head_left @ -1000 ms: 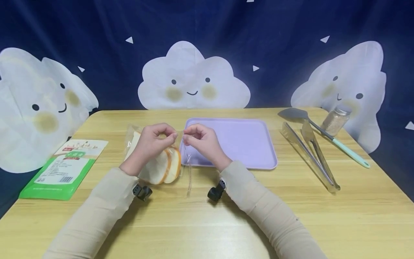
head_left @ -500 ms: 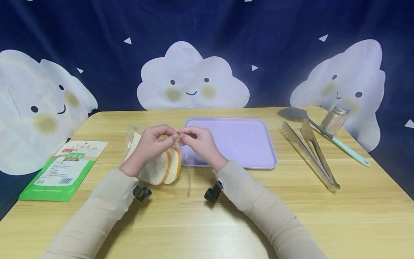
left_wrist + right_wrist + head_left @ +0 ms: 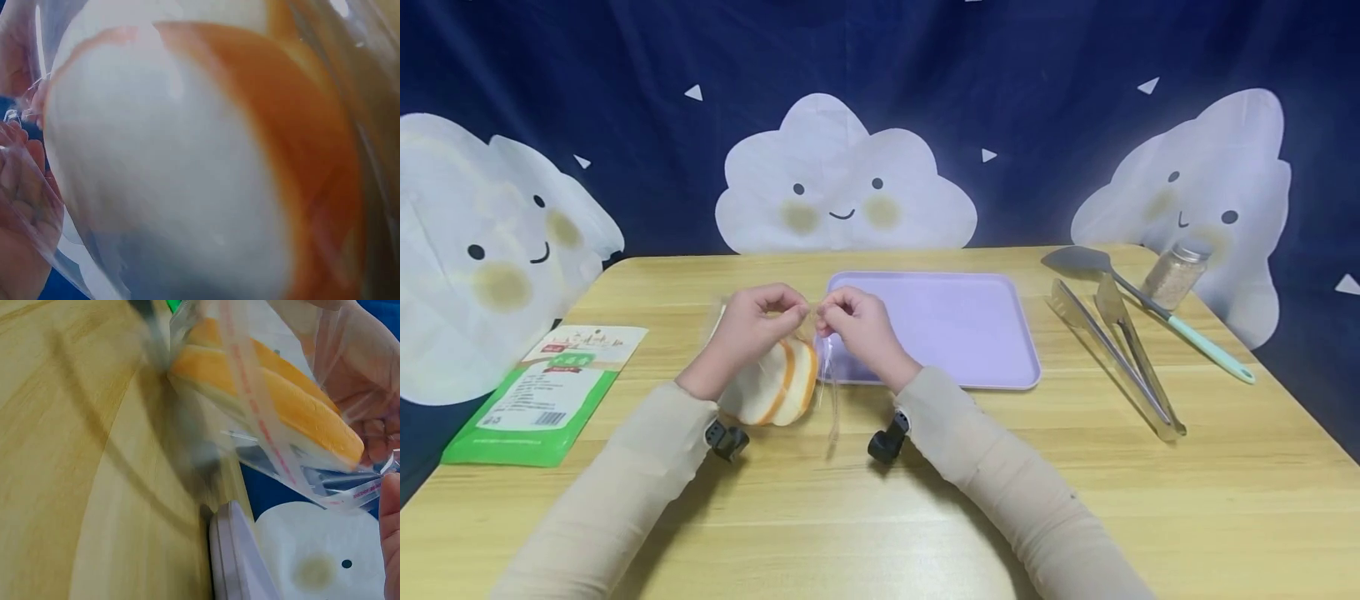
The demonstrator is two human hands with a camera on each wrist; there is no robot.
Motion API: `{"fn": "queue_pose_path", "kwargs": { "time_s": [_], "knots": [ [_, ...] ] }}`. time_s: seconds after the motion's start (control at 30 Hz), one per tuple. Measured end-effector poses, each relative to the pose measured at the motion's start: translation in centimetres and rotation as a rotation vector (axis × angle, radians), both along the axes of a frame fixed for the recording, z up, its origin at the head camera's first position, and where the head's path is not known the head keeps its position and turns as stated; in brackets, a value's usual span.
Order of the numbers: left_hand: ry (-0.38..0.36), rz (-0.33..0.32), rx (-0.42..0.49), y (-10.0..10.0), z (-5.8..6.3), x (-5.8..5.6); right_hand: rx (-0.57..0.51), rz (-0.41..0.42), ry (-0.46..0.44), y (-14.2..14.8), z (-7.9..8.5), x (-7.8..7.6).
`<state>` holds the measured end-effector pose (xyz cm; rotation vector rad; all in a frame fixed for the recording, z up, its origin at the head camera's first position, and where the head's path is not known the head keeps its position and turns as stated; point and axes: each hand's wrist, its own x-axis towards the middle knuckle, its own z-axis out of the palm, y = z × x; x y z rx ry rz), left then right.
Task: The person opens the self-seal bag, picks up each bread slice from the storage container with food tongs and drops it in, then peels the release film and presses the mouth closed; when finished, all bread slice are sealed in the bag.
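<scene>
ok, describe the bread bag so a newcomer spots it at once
On the wooden table, find the purple tray. By its left edge in the head view, the left hand and right hand pinch a bag. Unlike the green pouch farther left, it's clear, showing sliced bread.

Bread slices [image 3: 763, 392] partly behind left hand [image 3: 748, 329]; packet text [image 3: 523, 400] unreadably small.
</scene>
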<state>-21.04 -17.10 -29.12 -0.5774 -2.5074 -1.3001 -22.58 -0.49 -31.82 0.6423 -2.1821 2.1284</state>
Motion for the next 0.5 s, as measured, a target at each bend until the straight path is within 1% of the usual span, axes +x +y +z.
{"fn": "queue_pose_path", "kwargs": {
  "time_s": [0.07,0.17,0.23,0.27,0.37,0.5],
  "knots": [
    [-0.045,0.048,0.008,-0.3,0.1,-0.2,-0.015,-0.017,-0.026,0.1,-0.2,-0.2],
    [-0.108,0.114,0.044,-1.0,0.0,-0.7,-0.029,-0.041,-0.062,0.2,-0.6,-0.5],
    [-0.129,0.142,0.075,-1.3,0.0,-1.0,-0.036,-0.058,-0.078,0.3,-0.7,-0.6],
    [-0.14,0.146,0.088,-1.4,-0.1,-1.1,-0.043,-0.061,-0.079,0.3,-0.8,-0.7],
    [-0.144,0.124,0.115,-1.5,-0.4,-1.2,-0.022,-0.069,-0.043,0.2,-0.7,-0.7],
    [-0.11,0.053,0.111,-1.1,-0.7,-1.1,0.066,-0.087,0.008,-0.1,-0.2,-0.5]
  ]
}}
